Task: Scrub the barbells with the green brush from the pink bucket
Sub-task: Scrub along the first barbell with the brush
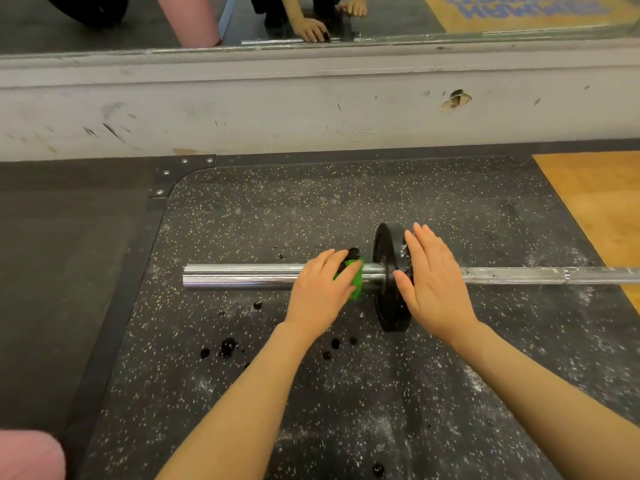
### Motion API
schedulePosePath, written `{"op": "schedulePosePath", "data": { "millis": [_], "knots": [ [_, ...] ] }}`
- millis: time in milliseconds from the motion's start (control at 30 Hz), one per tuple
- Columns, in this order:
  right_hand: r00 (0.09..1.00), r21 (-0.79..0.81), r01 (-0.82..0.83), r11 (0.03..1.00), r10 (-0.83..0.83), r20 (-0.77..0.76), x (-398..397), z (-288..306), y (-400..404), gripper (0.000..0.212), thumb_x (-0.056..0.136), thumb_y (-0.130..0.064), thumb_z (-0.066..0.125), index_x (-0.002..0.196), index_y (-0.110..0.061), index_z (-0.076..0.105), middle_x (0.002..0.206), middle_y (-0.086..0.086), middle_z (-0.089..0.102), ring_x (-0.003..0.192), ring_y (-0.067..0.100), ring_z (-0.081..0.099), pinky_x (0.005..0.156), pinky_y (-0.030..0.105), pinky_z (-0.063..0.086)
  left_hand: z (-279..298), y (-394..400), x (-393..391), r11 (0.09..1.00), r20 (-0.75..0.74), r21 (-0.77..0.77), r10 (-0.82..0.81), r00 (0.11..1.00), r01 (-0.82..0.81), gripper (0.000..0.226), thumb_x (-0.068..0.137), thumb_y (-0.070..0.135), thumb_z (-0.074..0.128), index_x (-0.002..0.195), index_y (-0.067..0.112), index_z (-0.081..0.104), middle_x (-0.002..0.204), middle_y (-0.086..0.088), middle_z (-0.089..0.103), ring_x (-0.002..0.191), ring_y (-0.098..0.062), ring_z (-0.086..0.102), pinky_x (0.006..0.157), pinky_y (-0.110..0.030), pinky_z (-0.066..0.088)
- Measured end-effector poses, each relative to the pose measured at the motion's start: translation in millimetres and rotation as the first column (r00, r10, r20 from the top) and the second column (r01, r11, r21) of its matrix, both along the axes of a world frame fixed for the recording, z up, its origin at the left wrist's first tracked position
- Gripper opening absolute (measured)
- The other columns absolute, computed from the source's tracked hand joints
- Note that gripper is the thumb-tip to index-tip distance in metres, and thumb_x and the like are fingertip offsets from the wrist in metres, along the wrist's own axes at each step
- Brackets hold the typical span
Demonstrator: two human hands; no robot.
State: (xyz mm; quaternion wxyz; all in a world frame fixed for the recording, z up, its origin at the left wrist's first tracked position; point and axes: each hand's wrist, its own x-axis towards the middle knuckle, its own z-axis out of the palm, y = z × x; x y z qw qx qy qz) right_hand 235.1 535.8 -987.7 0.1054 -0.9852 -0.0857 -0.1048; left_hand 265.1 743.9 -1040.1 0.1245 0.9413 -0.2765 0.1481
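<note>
So there's one barbell [242, 276] lying flat on the black speckled rubber mat [346, 202], running left to right, chrome sleeve end pointing left. One black plate [388, 299] sits on it, standing upright on its edge.

Left hand [320, 294] is on top of the sleeve just left of the plate, fingers curled down over the one green brush [356, 282], pressing it onto the chrome. The brush is right up near the plate; whether it touches the plate, I can't tell. There's something black at the brush's top by the fingertips, can't make out what.

Right hand [433, 285] is flat against the right face of the plate, fingers straight and together, not gripping anything, just bracing it.

The pink bucket [29, 455] only shows as a blurry pink edge in the bottom left corner, well apart from the bar.

Roughly ten dark wet drips [227, 348] are scattered on the mat, mostly below the sleeve, plus white chalky smudges near the forearms.

Behind the mat there's a scuffed white wall ledge [311, 109] with a mirror [381, 15] above it, reflecting both hands, the bar and the bucket. One orange-tan floor panel [595, 202] at the right.
</note>
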Motion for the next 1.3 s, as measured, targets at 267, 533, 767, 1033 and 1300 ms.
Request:
{"op": "schedulePosePath", "data": {
  "millis": [267, 533, 767, 1033, 1300],
  "knots": [
    [0.998, 0.017, -0.033, 0.999, 0.032, 0.048, 6.9, 17.1, -1.7, 0.059, 0.097, -0.045, 0.033, 0.131, -0.001, 0.052, 0.148, 0.019, 0.038, 0.137, 0.035, 0.034, 0.113, 0.052, 0.026, -6.0, 72.9, 2.2, 0.986, 0.054, 0.005, 0.167, 0.985, -0.167, 0.035, 0.085, 0.020, 0.066, 0.118, 0.010, 0.064, 0.121, -0.013, 0.060, 0.111, -0.035, 0.054, 0.090, -0.045, 0.049],
    [0.992, 0.088, -0.100, 0.991, 0.106, -0.068, 45.6, 26.3, 23.1, 0.071, 0.094, -0.049, 0.020, 0.128, 0.002, 0.055, 0.130, 0.017, 0.057, 0.121, 0.034, 0.050, 0.100, 0.040, 0.040, -1.2, 31.3, -3.1, 0.995, -0.024, -0.010, 0.101, 0.995, -0.101, 0.039, 0.083, 0.018, 0.069, 0.121, 0.011, 0.062, 0.125, -0.013, 0.060, 0.115, -0.035, 0.052, 0.094, -0.044, 0.049],
    [0.994, 0.101, -0.080, 0.992, 0.087, -0.066, 41.0, 25.1, 23.8, 0.069, 0.092, -0.047, 0.022, 0.124, 0.002, 0.057, 0.124, 0.015, 0.060, 0.117, 0.033, 0.052, 0.097, 0.037, 0.041, -2.4, -6.6, -1.3, 1.000, -0.012, -0.024, 0.017, 1.000, -0.017, 0.037, 0.087, 0.026, 0.063, 0.122, 0.016, 0.059, 0.125, -0.009, 0.058, 0.116, -0.030, 0.051, 0.095, -0.040, 0.045],
    [0.992, 0.082, -0.099, 0.992, 0.105, -0.064, 21.3, 22.7, 22.7, 0.059, 0.096, -0.040, 0.030, 0.123, 0.005, 0.057, 0.123, 0.018, 0.061, 0.116, 0.035, 0.055, 0.097, 0.040, 0.043, -4.4, 81.7, -12.2, 0.981, 0.029, -0.009, 0.195, 0.980, -0.195, 0.035, 0.088, 0.031, 0.057, 0.121, 0.020, 0.061, 0.123, -0.004, 0.058, 0.115, -0.027, 0.051, 0.104, -0.046, 0.036],
    [0.992, 0.042, -0.109, 0.993, 0.112, -0.058, 18.4, 42.5, 23.8, 0.060, 0.095, -0.045, 0.031, 0.117, 0.002, 0.062, 0.116, 0.016, 0.064, 0.104, 0.035, 0.060, 0.088, 0.040, 0.047, 0.1, 100.2, -19.0, 0.974, -0.023, -0.043, 0.222, 0.975, -0.223, 0.031, 0.089, 0.023, 0.055, 0.116, 0.009, 0.064, 0.119, -0.011, 0.059, 0.110, -0.030, 0.051, 0.090, -0.041, 0.047]
  ]
}}
